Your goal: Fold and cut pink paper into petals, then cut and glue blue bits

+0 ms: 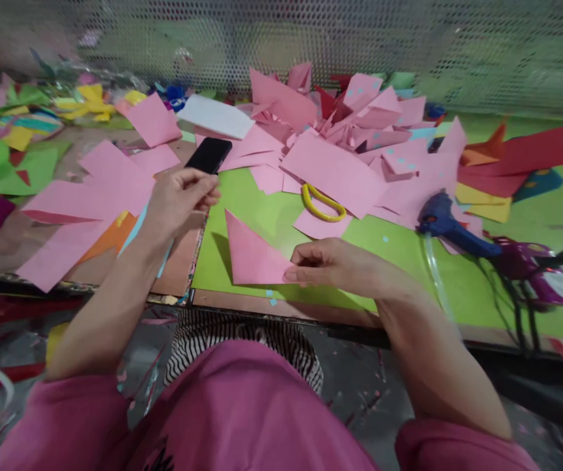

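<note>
In the head camera's view, looking down past a pink sleeved top, two bare hands work at a tabletop partly covered by bright green sheets and partly by brown board. The right hand [315, 265] pinches the right corner of a folded pink paper triangle [254, 256] between thumb and fingers. The triangle stands near the front edge of the green sheet [235, 196], its tall point rising at the left and its lower edge running along the sheet. The left hand [183, 196] is raised to the left of the triangle, apart from it, fingers curled in toward the thumb; whether it pinches something small cannot be told. Just beyond the left hand lies a black phone [209, 156]. Yellow scissor handles [323, 204] curve out from under pink paper beyond the right hand. Behind them spreads a heap of pink papers [340, 144], some with pale blue dots, with a white sheet [216, 118] at its left. More cut pink pieces [109, 186] lie left of the left hand, over orange and light blue paper. To the right are a blue glue gun [458, 229] with a pale stick and a red paper [531, 154]. A perforated metal panel [281, 42] runs along the back.
</note>
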Motion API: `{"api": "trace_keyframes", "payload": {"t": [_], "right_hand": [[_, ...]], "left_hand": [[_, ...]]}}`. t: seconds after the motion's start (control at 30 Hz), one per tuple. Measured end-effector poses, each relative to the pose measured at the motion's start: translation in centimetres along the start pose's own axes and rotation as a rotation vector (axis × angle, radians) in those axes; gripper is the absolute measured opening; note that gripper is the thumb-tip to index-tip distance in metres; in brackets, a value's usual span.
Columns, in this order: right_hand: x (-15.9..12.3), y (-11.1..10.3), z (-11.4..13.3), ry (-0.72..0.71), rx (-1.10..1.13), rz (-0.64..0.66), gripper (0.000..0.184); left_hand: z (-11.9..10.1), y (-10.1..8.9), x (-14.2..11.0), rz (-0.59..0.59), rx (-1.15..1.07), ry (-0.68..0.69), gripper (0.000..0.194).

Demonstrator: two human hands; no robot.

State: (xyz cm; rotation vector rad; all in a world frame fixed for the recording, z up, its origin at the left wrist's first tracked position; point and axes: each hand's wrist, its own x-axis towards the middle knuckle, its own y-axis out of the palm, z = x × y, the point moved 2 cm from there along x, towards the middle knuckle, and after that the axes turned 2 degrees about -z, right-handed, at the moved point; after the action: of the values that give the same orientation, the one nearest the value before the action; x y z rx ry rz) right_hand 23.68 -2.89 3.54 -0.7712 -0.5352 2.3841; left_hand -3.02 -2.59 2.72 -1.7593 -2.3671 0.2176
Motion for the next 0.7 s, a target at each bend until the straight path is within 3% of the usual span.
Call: {"api": "trace_keyframes", "payload": {"t": [0.07, 0.13, 0.2, 0.3, 0.43, 0.7], "right_hand": [[0.0, -0.3, -0.8, 0.051, 0.032, 0.070, 0.044], [0.2, -0.6, -1.2, 0.082, 0.022, 0.099, 0.043], [0.4, -0.9, -1.4, 0.095, -0.025, 0.113, 0.040], [0.8, -1.2, -1.5, 0.119, -0.061, 0.157, 0.036], [0.9, -1.1, -1.5, 0.138, -0.059, 0.175, 0.032], [0.6, -0.8, -1.9, 0.114, -0.040, 0.182, 0.033]], "left_hand": [[-0.2, -0.1, -1.3, 0.012, 0.180, 0.154, 0.014], [-0.1, 0.2, -3.4, 0.164, 0.479, 0.379, 0.022], [0.5, 0.8, -5.6, 0.339, 0.643, 0.647, 0.033], [2.0, 1.5, -7.1, 0.463, 0.800, 0.832, 0.044], [2.7, 2.2, -6.9, 0.479, 0.934, 0.829, 0.042], [1.3, 2.4, -7.0, 0.537, 1.057, 0.664, 0.044]]}}
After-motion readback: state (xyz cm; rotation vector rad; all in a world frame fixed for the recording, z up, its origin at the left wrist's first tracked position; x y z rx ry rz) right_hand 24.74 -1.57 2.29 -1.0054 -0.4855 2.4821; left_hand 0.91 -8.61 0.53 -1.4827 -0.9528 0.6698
